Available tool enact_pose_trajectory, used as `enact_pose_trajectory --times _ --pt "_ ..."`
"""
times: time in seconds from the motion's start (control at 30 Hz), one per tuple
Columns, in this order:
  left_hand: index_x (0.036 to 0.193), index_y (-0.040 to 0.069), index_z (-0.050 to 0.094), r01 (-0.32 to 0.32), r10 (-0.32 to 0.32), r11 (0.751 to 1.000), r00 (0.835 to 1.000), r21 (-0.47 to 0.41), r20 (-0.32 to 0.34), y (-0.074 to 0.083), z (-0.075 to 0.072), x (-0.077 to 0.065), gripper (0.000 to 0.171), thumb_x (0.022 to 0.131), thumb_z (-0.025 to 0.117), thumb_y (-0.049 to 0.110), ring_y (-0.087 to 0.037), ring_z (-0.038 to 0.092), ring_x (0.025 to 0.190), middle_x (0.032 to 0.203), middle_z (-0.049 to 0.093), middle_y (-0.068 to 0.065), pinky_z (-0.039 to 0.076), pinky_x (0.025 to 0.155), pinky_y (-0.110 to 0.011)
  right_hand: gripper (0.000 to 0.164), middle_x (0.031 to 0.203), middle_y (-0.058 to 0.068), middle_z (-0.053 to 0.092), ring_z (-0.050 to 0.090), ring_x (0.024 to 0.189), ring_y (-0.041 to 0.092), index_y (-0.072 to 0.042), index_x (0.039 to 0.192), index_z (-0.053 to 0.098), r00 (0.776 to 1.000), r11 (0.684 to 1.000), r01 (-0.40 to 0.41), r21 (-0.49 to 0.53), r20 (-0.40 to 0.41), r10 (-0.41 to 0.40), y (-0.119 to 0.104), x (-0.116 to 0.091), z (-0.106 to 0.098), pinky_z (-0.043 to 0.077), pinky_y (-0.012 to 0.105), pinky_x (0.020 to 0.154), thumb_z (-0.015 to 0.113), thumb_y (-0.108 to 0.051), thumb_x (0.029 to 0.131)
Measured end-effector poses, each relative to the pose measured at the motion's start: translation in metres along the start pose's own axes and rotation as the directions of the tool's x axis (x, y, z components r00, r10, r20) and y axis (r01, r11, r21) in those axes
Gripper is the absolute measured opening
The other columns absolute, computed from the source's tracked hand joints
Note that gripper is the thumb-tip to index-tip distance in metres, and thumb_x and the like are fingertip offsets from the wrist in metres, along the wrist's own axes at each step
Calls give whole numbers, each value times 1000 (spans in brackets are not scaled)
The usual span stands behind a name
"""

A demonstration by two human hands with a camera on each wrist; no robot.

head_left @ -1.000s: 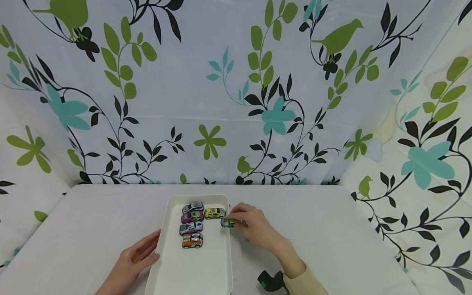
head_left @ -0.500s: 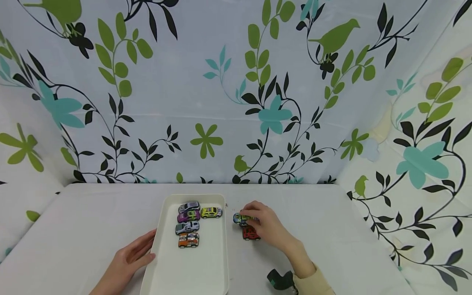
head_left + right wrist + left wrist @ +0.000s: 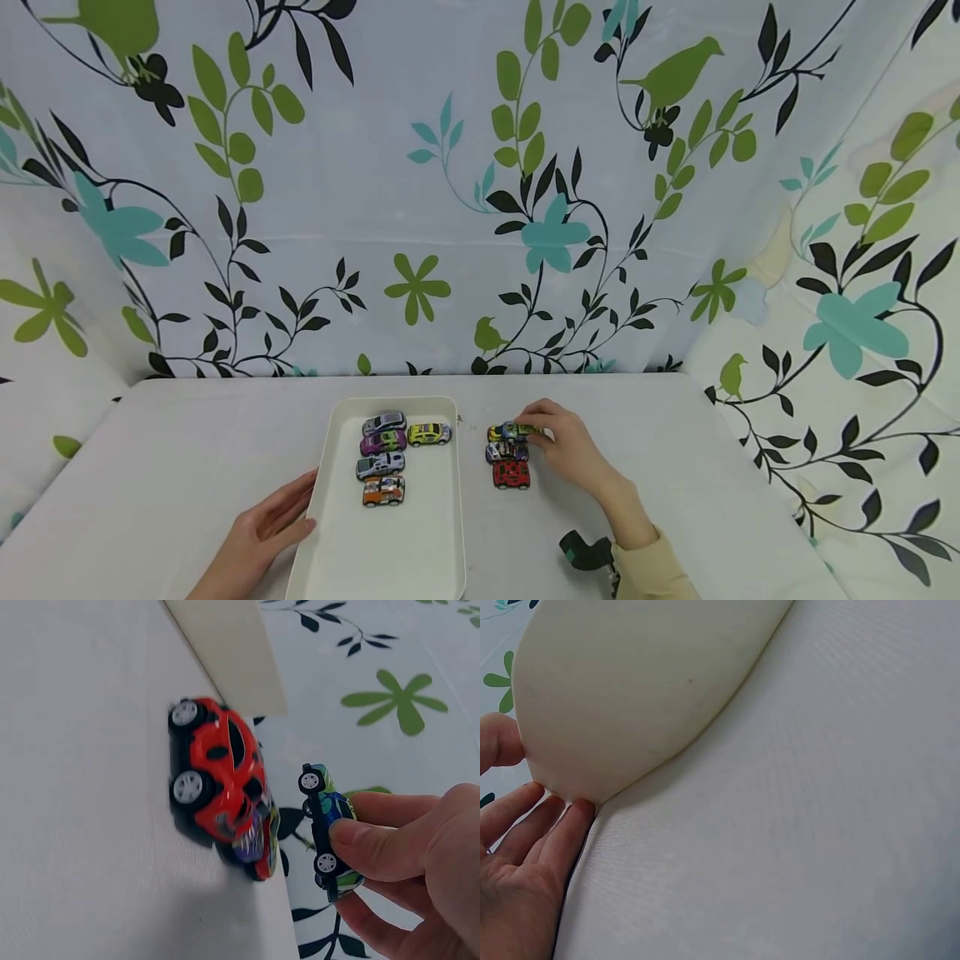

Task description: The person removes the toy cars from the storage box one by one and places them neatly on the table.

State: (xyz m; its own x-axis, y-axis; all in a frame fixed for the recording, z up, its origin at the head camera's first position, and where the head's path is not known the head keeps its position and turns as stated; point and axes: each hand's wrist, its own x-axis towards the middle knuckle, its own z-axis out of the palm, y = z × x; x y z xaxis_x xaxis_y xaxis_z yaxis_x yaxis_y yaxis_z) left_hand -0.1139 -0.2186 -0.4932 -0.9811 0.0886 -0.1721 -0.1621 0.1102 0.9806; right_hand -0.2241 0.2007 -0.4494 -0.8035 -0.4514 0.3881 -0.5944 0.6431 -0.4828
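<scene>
In the right wrist view my right hand [image 3: 566, 446] pinches a blue-and-green toy car [image 3: 339, 811] between thumb and fingers. Below it are a red toy car [image 3: 512, 475] and a dark, multicoloured toy car [image 3: 506, 452], side by side on the table right of the tray. Along the left side of a white tray [image 3: 461, 533], my left hand [image 3: 258, 533] rests with fingers extended, fingertips touching its wall. The tray's back half holds a yellow car [image 3: 429, 433], a purple car [image 3: 383, 442], an orange car [image 3: 383, 490] and two silvery cars [image 3: 380, 464].
A black device [image 3: 585, 552] shows beside the right sleeve [image 3: 652, 571]. White cloth [image 3: 187, 450] covers the table, and leaf-patterned curtains [image 3: 360, 200] stand behind and at both sides.
My right hand has moved the blue-and-green car away from the tray's right rim, rightward and slightly back. The red and dark cars have come into view. My left hand stays at the tray.
</scene>
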Motion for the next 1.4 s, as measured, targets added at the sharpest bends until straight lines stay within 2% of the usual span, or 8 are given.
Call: enact_pose_trajectory --times 0.13,0.3,0.4,0.57,0.77,1.1,1.2,1.4 --pt "154 2 34 -13 13 1000 1000 11 -7 -1 0 0 68 96 67 18 17 50 115 157 36 -13 49 92 -11 27 110 5 67 65 105 24 -5 108 75 999 999 -33 -1 -8 33 12 -2 -3 57 42 90 73 7 84" --pt "153 1 36 -24 24 1000 1000 12 -9 -3 0 0 67 96 67 17 15 51 116 142 49 16 50 92 -11 29 109 5 68 65 106 26 -5 107 76 995 995 -99 -4 -28 99 25 -5 -6 56 45 92 73 9 82" --pt "153 0 35 -34 34 999 999 10 -8 -3 0 -1 67 96 67 17 15 51 116 134 51 25 50 91 -11 31 110 4 68 65 108 26 -6 107 77 989 990 -144 0 -30 144 33 -7 -6 55 45 94 73 11 81" --pt "152 -1 36 -52 52 999 999 17 -9 -3 0 -2 66 96 67 16 15 51 117 134 51 25 50 92 -11 32 109 3 69 64 109 26 -7 106 77 983 984 -179 14 -27 179 41 -8 -6 54 46 96 72 13 80" --pt "153 2 37 -29 29 999 999 30 -22 -3 2 0 67 96 68 18 15 51 116 147 46 6 50 91 -12 32 109 4 69 65 109 27 -5 106 76 982 982 -184 32 -30 185 49 -10 -6 54 47 96 72 14 80" --pt "153 3 35 -11 12 1000 1000 28 -23 -1 3 0 68 96 67 20 17 50 115 157 35 -16 50 91 -12 34 112 6 70 66 108 28 -4 109 74 983 977 -176 121 -37 181 60 -16 1 56 47 95 71 14 80" --pt "153 2 36 -15 16 999 1000 32 -23 -2 3 -1 67 96 67 19 17 50 115 155 39 -10 50 91 -12 37 115 4 71 65 112 28 -7 113 73 977 965 -206 161 -26 213 64 -19 3 53 48 99 71 11 81" --pt "153 2 36 -31 32 999 999 32 -19 -3 2 -1 66 97 67 18 15 51 116 140 49 17 50 92 -11 44 126 0 68 57 126 26 -16 122 70 950 925 -310 218 30 311 73 -24 7 44 50 110 71 6 84"
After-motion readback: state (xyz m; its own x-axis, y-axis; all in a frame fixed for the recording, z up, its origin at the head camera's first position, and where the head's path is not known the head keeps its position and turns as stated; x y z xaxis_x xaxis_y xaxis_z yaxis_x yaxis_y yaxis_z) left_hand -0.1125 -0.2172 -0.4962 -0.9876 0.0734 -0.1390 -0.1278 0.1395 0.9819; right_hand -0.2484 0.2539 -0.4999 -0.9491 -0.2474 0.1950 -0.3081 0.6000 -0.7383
